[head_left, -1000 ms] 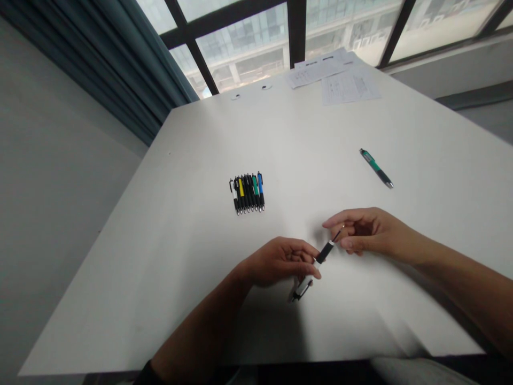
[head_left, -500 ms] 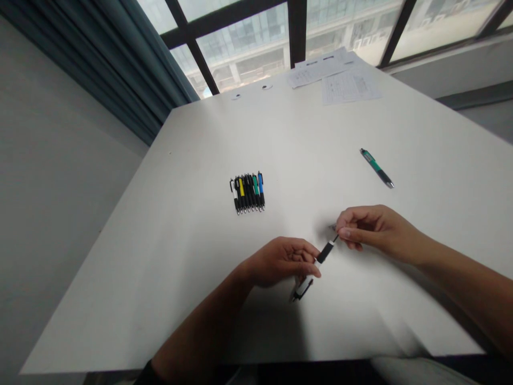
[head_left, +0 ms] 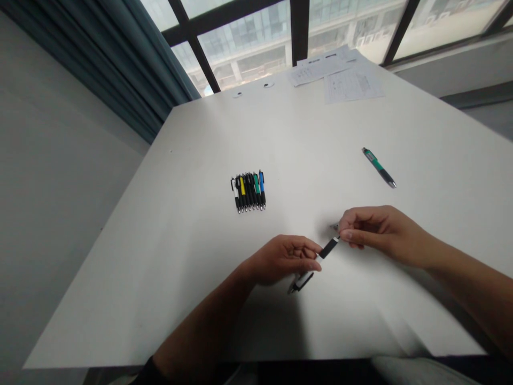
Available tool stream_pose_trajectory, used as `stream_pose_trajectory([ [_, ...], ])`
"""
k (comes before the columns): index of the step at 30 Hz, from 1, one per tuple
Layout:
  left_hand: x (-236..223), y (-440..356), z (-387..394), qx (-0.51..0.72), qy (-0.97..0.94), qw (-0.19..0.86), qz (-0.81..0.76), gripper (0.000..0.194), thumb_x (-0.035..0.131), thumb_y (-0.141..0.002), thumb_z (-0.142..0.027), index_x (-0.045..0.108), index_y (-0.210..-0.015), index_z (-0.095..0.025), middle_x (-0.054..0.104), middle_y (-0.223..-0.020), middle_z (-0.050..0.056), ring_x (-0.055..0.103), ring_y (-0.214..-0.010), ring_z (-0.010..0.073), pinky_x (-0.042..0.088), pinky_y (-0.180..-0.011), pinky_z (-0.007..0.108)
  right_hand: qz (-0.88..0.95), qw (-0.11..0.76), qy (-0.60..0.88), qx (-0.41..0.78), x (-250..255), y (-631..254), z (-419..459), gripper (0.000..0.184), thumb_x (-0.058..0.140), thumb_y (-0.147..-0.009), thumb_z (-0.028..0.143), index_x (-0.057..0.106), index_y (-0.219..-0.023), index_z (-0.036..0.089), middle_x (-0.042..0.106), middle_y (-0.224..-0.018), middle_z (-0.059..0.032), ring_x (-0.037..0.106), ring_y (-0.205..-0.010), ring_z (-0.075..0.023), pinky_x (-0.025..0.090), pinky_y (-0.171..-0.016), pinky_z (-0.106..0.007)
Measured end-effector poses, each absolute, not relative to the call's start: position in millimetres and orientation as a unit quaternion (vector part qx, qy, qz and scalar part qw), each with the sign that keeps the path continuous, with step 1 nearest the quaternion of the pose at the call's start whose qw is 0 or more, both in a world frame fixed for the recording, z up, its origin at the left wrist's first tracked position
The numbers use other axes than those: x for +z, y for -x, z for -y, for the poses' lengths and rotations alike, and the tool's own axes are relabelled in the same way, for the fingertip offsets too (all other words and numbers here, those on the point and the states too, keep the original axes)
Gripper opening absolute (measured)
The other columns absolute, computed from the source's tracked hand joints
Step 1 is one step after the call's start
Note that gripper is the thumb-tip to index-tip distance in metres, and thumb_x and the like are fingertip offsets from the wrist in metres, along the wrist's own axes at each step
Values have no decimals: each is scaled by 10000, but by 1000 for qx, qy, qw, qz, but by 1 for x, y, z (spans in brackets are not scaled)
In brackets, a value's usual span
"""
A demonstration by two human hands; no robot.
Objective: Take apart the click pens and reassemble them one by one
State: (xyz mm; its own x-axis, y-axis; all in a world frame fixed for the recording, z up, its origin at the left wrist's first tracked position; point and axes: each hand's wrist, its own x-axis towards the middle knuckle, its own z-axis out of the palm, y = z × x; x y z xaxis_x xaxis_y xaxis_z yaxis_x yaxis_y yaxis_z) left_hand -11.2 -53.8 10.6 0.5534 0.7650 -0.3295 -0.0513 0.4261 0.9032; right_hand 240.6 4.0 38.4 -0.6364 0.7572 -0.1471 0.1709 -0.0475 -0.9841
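My left hand [head_left: 285, 260] is curled around the middle of a black-and-white retractable pen [head_left: 310, 270], which lies slanted between my hands. Its white barrel and black end stick out below my left fingers. My right hand [head_left: 380, 231] pinches the pen's black upper section [head_left: 329, 248] between thumb and fingers. A small grey blurred bit [head_left: 334, 226] shows just beyond my right fingertips, and I cannot tell what it is. A bundle of several pens [head_left: 247, 192] lies on the white table [head_left: 180, 251], left of my hands, and a green-and-black pen [head_left: 379, 168] lies to the right.
Loose printed sheets [head_left: 351, 80] lie at the far end of the table, near two small round desk grommets [head_left: 252, 90]. Beyond are a large window [head_left: 248, 43] and a blue-grey curtain [head_left: 128, 59]. The table's near edge runs below my arms.
My right hand has slid to the right, and the thin tip visible earlier beyond the black section is now hidden. My left hand and the pen have barely moved.
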Motion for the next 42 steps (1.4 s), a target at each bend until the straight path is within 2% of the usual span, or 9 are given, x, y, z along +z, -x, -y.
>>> stream_pose_trajectory([
  [5,10,8,55,288,-460,742,-392,355,879,-702,-306,737,-960,-107,663,-790,34,598,-708,115,465,-675,256,690,223,352,592,43,-237,-1,261,712,-896,409,672,-776,180,556,-644,13,460,-602,-119,381,-567,-262],
  [12,9,7,55,306,-472,733,-382,292,849,-746,-289,734,-952,-117,627,-754,11,562,-671,94,446,-646,235,640,242,341,645,44,-234,3,254,697,-912,396,684,-777,181,606,-644,-5,536,-601,-129,427,-580,-271],
  [17,9,8,55,304,-471,737,-378,317,848,-748,-305,722,-966,-114,625,-772,15,554,-667,93,433,-621,228,652,270,367,606,40,-233,4,218,765,-852,391,743,-783,185,626,-643,-10,537,-601,-126,425,-570,-266],
  [20,10,7,54,310,-464,742,-371,312,849,-747,-302,722,-962,-117,628,-773,12,550,-669,90,431,-632,230,647,296,383,589,37,-235,3,212,836,-778,375,791,-895,204,660,-692,-15,586,-653,-141,469,-616,-276],
  [23,10,6,54,312,-452,751,-367,322,862,-729,-308,723,-948,-118,635,-771,13,557,-675,92,442,-652,238,630,303,356,620,36,-236,1,333,864,-745,343,774,-1043,226,653,-691,3,620,-671,-151,513,-651,-290],
  [28,9,7,54,307,-456,747,-374,326,860,-733,-300,727,-970,-120,643,-801,25,575,-703,105,446,-657,244,649,266,364,612,40,-237,2,262,785,-823,425,767,-926,186,671,-691,-32,592,-623,-144,482,-567,-273],
  [34,8,10,55,310,-475,733,-376,335,816,-795,-345,716,-1018,-116,679,-835,57,599,-729,121,459,-670,246,758,276,401,434,37,-251,-15,262,653,-919,450,738,-954,205,676,-751,-50,586,-643,-167,470,-594,-310],
  [37,5,12,56,309,-484,731,-369,375,745,-865,-407,695,-1090,-111,716,-899,103,635,-786,151,487,-706,267,842,211,381,319,29,-258,-25,209,625,-931,363,745,-990,202,686,-848,-74,592,-639,-166,467,-621,-331],
  [42,3,13,56,305,-487,729,-370,378,723,-883,-408,683,-1117,-114,725,-922,109,649,-804,159,502,-724,273,885,166,340,271,17,-257,-29,188,593,-932,266,754,-1011,208,684,-925,-94,629,-731,-192,472,-692,-342],
])
